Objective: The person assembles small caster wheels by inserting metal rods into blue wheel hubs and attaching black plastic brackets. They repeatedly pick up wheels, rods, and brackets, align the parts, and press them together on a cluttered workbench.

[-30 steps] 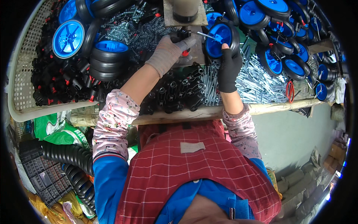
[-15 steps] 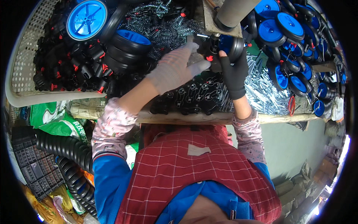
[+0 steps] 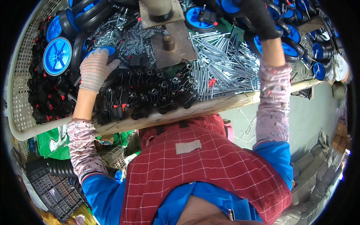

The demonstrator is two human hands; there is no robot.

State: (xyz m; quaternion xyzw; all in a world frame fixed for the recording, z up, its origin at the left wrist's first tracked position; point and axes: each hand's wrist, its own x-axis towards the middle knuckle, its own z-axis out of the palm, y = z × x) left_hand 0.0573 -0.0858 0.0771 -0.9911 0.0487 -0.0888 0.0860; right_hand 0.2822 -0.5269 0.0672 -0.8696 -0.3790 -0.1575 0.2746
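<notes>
My left hand, in a pale striped knit glove, is closed on a black-tyred wheel with a blue hub at the left of the bench. Its thumb lies along the near side of the wheel. My right hand, in a dark glove, reaches to the far right over a pile of blue-hubbed wheels. One wheel lies by its fingers, which are blurred and partly hidden. Between the hands stands a metal press block with a round post, with no wheel on it.
Loose steel pins cover the bench right of the block, springs lie behind it. Black plastic brackets line the near side. A perforated crate of black parts stands left. A wheel with a bracket lies behind the pins.
Both hands have left the press. My left hand has moved left and taken hold of a wheel; my right hand has gone to the far right. The view has shifted.
</notes>
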